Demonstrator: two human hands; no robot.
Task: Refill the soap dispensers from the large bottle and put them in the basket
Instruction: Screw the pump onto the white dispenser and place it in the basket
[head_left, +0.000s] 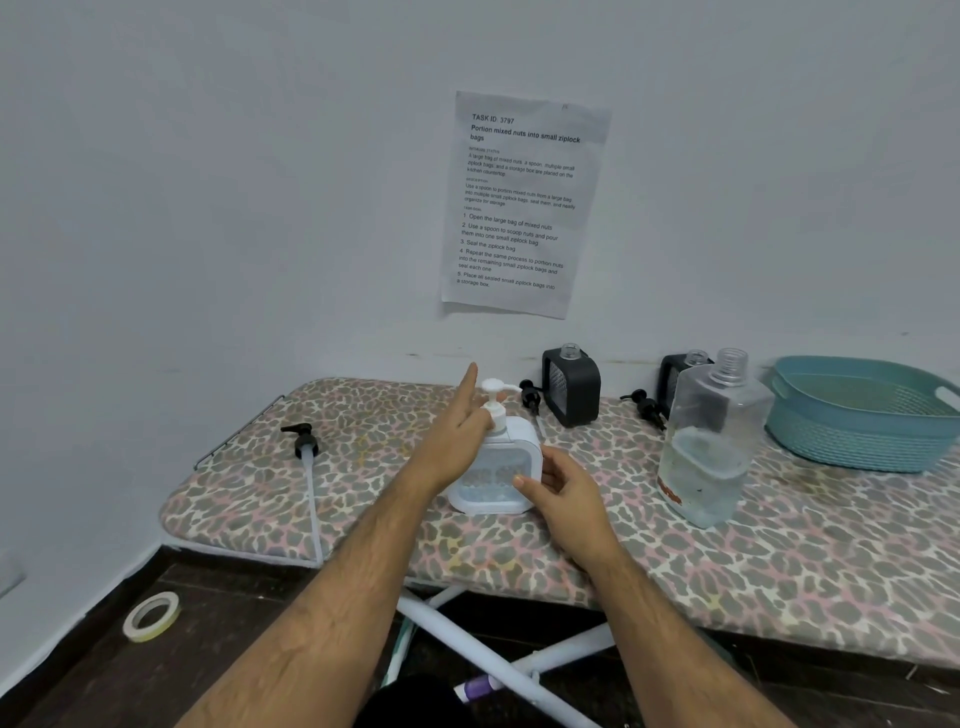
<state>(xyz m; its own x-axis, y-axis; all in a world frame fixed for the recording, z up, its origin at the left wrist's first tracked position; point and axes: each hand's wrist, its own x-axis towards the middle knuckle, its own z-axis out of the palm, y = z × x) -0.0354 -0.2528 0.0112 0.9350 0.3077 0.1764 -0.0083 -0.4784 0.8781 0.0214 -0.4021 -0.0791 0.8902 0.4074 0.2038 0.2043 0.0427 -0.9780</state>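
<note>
A white soap dispenser (491, 480) stands upright at the middle of the leopard-print board (779, 561). My left hand (457, 434) holds the neck of its white pump (496, 397), with the index finger sticking up. My right hand (561, 480) grips the right side of the dispenser's body. To the right stands the large clear bottle (711, 447), uncapped and partly filled with liquid. Two black dispensers (571, 387) (675, 371) stand open near the wall. Black pumps (530, 397) (645, 407) lie beside them. The teal basket (857, 441) sits at the far right.
A third black pump with a long tube (307, 447) lies at the board's left end. A printed sheet (522, 205) hangs on the wall. Below the board are its white legs (498, 660) and a tape roll (151, 617) on the dark floor.
</note>
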